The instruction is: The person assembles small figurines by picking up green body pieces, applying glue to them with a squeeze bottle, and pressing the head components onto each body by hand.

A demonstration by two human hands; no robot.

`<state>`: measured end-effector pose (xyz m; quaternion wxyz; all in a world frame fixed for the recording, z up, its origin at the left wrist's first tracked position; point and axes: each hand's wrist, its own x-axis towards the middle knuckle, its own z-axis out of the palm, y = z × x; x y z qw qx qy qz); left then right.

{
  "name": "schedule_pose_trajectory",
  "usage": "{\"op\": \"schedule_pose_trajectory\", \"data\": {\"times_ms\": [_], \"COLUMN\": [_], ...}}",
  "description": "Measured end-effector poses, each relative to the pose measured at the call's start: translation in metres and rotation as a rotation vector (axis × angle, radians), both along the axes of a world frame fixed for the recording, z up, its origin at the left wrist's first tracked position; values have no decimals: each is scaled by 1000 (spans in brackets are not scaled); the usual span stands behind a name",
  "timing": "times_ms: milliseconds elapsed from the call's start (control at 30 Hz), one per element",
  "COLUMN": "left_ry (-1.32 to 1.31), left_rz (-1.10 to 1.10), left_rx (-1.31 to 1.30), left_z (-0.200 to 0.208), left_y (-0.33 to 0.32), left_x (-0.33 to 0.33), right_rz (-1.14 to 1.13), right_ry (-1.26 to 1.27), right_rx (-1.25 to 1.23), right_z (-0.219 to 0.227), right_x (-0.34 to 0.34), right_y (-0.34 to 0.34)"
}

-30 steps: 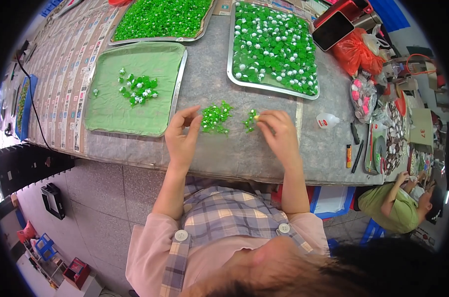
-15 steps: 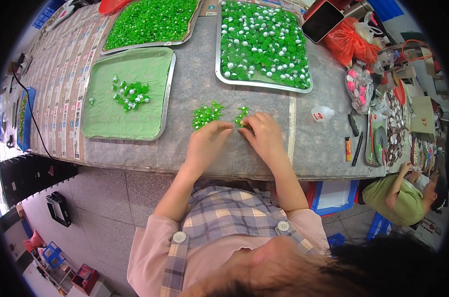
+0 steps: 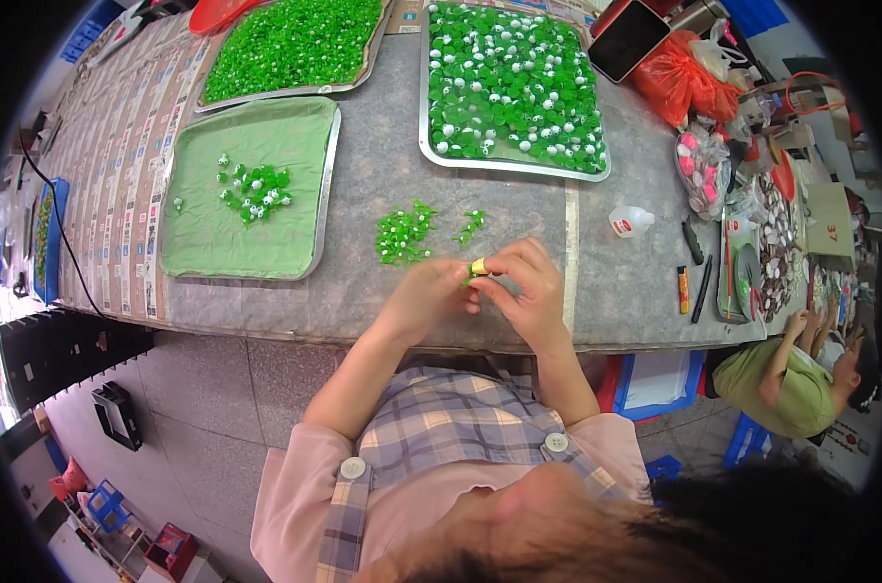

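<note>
In front of me, my left hand (image 3: pixel 429 299) and my right hand (image 3: pixel 526 290) meet above the near part of the grey-covered table. Both are closed in a pinch around a small green piece (image 3: pixel 471 276), mostly hidden by the fingers. A yellow band (image 3: pixel 478 266) shows at the right index fingertip. Just beyond my left hand lies a loose pile of small green pieces with white spots (image 3: pixel 402 236). To its right is a smaller cluster of the same pieces (image 3: pixel 471 225).
A green-lined tray (image 3: pixel 193 248) at left holds several green-and-white pieces. Behind stand a tray of green pieces (image 3: pixel 290 49) and a tray rim (image 3: pixel 518 167) around clover-like pieces and white balls. A white bottle (image 3: pixel 630 222), orange tube (image 3: pixel 684 290) and black pen (image 3: pixel 702 291) lie right.
Both hands have drawn back from the small cluster toward me and come together, now with a green piece between the fingers. The cluster and pile lie uncovered.
</note>
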<state>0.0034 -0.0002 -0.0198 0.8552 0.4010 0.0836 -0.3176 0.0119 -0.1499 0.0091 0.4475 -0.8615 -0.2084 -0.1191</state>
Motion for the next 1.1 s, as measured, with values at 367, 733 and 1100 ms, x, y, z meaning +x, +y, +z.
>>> {"op": "schedule_pose_trajectory", "data": {"times_ms": [367,733,1100], "left_ry": [106,-99,-92], "left_rz": [209,416,364], "left_rx": [-191,42,30], "left_z": [-11,-3,2], "left_y": [-4,7,0], "left_x": [-3,2,-3], "right_rz": [-157,-718,-302], "right_ry": [-329,184,254], "right_rx": [-147,-124,651], "right_z": [-7,-34,15], "right_x": [-6,29,-5], "right_y": [-20,-146,-55]}}
